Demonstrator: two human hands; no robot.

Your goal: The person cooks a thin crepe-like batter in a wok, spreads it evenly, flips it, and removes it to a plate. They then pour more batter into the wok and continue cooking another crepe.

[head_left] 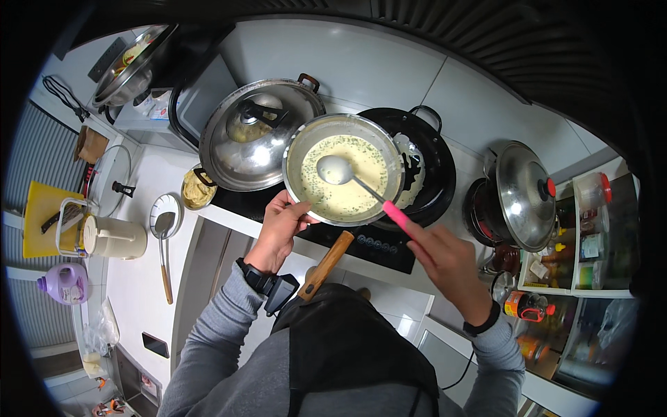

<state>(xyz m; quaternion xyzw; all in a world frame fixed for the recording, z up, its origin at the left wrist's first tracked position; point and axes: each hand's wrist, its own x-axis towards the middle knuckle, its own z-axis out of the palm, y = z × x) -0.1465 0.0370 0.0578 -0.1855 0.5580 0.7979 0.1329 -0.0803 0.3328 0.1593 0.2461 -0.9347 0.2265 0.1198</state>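
My left hand (281,224) grips the near-left rim of a metal mixing bowl (295,194). Pale yellow batter (333,200) flecked with chopped green herbs fills much of that bowl. In my right hand (443,260) is a metal spoon (336,170) with a pink handle; its bowl carries batter and sits over the mixture. Behind and to the right, partly hidden by the mixing bowl, lies a black wok (440,177). Some batter (411,193) coats the wok's inside in an uneven patch. The wok's wooden handle (328,266) points toward my body.
A lidded steel pan (260,151) stands left of the bowl, and another lidded pot (523,198) at the right. On the left counter are a small bowl of yellow food (198,190), a turner (164,234) on a plate, a beige pitcher (117,237) and a phone (155,344).
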